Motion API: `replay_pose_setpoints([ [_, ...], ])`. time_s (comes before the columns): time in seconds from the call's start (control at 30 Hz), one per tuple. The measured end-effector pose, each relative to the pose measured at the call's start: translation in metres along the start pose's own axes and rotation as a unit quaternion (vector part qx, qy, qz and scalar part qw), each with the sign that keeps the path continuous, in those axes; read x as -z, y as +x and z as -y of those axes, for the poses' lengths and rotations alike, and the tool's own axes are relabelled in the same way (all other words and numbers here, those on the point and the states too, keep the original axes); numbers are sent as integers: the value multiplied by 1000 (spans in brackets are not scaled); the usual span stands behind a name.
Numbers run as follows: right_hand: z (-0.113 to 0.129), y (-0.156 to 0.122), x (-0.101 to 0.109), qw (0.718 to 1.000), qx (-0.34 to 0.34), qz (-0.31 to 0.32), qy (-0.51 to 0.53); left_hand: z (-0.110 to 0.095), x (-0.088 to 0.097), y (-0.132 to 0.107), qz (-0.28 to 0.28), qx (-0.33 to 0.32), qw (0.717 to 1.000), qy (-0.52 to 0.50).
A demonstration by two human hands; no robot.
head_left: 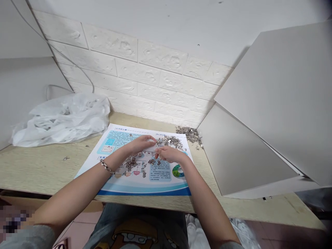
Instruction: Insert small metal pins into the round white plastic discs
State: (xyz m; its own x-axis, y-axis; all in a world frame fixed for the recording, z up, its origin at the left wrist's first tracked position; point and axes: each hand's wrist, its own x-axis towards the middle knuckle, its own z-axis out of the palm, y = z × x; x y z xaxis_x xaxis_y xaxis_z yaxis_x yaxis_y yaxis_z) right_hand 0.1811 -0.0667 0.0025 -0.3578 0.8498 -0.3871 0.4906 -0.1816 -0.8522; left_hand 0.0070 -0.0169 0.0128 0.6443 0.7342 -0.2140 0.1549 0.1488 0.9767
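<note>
My left hand (141,145) and my right hand (168,154) sit close together over a printed blue-and-white paper sheet (166,188) lying on the desk. Small metal parts lie scattered on the sheet in loose clusters, the largest cluster (168,141) just beyond my fingertips and another (131,162) below my left wrist. The fingertips of both hands are down among or just above these parts. Whether either hand holds a piece is hidden by the fingers. A chain bracelet (107,167) circles my left wrist.
A heap of similar metal parts (189,134) lies past the sheet's far edge on the light wood desk (52,169). A white plastic bag (62,121) sits at the back left. Large grey panels (272,103) lean in at the right, and a white brick-textured wall (135,69) rises behind.
</note>
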Motion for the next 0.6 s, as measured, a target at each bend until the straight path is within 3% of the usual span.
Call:
replay_pose_setpoints([
  [0.17,1,-4,1,1000,-10,-4,19,0,1,1,22,7,1000,-19],
  [0.3,6,-9,6,993,-20,35,114,1,6,2,80,7,995,-52],
  [0.43,8,-9,7,982,-9,23,188,1,9,1,118,2,990,-75],
  [0.6,7,-6,3,979,-2,28,202,1,5,-1,123,18,988,-95],
])
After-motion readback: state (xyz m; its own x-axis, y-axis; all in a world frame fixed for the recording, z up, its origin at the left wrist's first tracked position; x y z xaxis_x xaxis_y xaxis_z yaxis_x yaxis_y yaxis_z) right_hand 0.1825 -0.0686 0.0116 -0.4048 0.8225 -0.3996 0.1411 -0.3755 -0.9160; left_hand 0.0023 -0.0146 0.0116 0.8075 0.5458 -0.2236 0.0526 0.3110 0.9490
